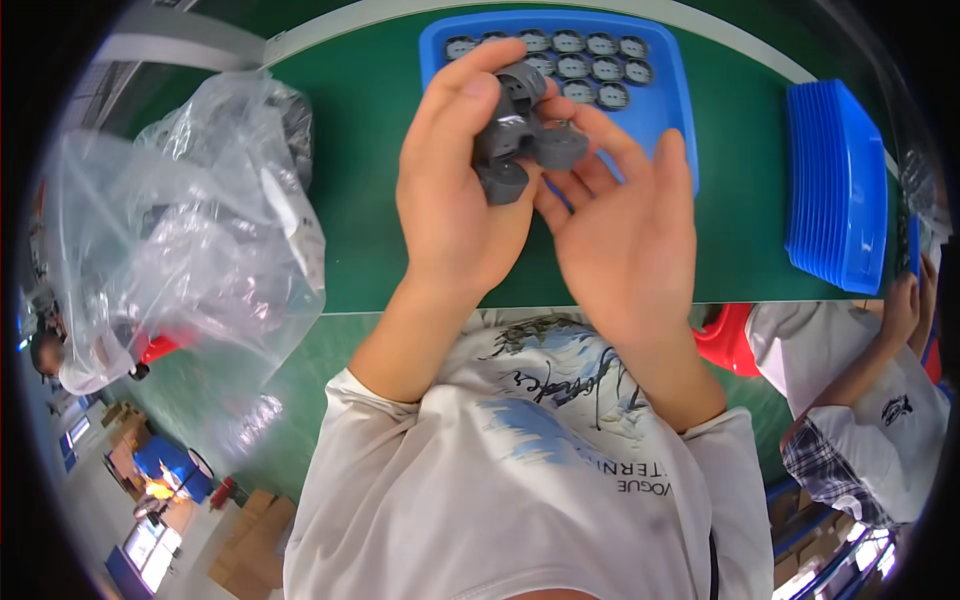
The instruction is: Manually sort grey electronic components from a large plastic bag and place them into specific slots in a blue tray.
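the left hand (455, 190) and right hand (625, 235) are raised together over the green table (360, 150), both closed around a cluster of dark grey round parts (520, 135); left fingers curl over the top, right fingertips pinch from the side. behind them lies a blue tray (660, 110), its far rows filled with like parts. the step looks like loading that tray, so next comes freeing one part and seating it in an open pocket. a clear plastic bag (190, 230) slumps at left, stacked blue trays (835, 185) at right.
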`<act>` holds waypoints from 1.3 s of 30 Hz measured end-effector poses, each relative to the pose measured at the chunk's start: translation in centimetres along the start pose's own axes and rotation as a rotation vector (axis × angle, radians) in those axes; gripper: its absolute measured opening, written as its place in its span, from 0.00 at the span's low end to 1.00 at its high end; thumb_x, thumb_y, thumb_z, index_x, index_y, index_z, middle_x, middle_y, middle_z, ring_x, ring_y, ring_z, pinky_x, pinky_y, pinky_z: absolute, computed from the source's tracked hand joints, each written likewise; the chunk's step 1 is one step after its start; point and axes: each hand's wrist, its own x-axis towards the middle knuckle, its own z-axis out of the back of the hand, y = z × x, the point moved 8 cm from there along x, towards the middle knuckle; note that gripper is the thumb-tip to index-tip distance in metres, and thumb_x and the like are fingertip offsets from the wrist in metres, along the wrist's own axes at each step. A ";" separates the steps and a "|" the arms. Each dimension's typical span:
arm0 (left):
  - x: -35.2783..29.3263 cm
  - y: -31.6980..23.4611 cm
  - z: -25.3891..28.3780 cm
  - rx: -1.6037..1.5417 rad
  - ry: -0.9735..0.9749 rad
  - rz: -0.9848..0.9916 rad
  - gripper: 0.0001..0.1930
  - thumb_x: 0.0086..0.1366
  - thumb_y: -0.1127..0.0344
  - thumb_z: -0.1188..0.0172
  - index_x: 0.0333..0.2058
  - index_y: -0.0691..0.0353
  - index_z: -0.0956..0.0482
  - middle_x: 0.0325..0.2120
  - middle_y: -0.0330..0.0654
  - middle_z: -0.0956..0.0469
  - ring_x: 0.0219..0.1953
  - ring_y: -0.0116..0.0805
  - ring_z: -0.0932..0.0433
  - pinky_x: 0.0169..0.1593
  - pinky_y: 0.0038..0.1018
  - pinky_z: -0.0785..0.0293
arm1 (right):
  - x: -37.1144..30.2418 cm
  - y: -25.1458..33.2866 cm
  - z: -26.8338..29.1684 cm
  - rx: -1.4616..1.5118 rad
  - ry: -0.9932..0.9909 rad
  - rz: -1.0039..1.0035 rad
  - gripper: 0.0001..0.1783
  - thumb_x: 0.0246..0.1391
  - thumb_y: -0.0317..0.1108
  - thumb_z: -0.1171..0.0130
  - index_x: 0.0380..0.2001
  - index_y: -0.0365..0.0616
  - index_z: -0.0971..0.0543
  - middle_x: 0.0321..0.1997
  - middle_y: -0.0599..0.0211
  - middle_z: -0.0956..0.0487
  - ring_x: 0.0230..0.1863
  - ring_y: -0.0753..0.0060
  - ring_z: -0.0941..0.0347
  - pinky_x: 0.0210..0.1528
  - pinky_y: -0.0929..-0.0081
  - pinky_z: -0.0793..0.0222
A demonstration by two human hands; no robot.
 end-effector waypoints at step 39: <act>2.0 3.9 1.5 -0.287 -0.196 0.099 0.16 0.64 0.74 0.44 0.51 0.63 0.27 0.43 0.50 0.21 0.46 0.47 0.22 0.51 0.43 0.25 | -0.4 13.1 -0.4 -1.583 0.127 1.175 0.19 0.50 0.13 0.38 0.47 0.34 0.19 0.42 0.64 0.24 0.36 0.78 0.27 0.36 0.81 0.29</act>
